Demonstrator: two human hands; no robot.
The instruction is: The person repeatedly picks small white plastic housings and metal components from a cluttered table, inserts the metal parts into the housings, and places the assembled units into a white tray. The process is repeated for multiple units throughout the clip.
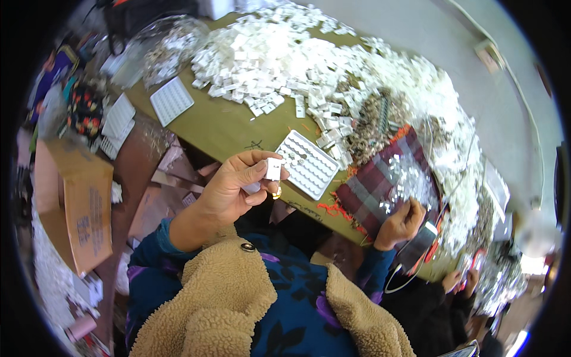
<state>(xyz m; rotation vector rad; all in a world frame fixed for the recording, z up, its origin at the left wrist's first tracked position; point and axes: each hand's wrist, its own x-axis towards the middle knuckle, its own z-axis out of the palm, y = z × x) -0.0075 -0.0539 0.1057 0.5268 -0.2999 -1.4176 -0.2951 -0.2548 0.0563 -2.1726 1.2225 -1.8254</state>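
My left hand (229, 181) is raised near the table's front edge, its thumb and fingers closed on a small white rectangular plastic piece (273, 169). A small gold-coloured bit (276, 193) shows just below that piece, by the fingertips. Beside the hand lies a white tray (313, 178) with rows of scalloped slots and a few small parts at its upper left. On the right, my right hand (401, 226) is closed over the lower edge of a dark plaid cloth (372, 199). Shiny clear pieces (410, 178) lie on the cloth. Whatever those fingers hold is hidden.
A large heap of small white plastic pieces (256, 65) covers the table's far side, with brownish metallic parts (372, 119) beside it. Another slotted tray (172, 101) lies left. A cardboard box (86, 220) stands lower left. Another person's hands (463, 281) work at the right.
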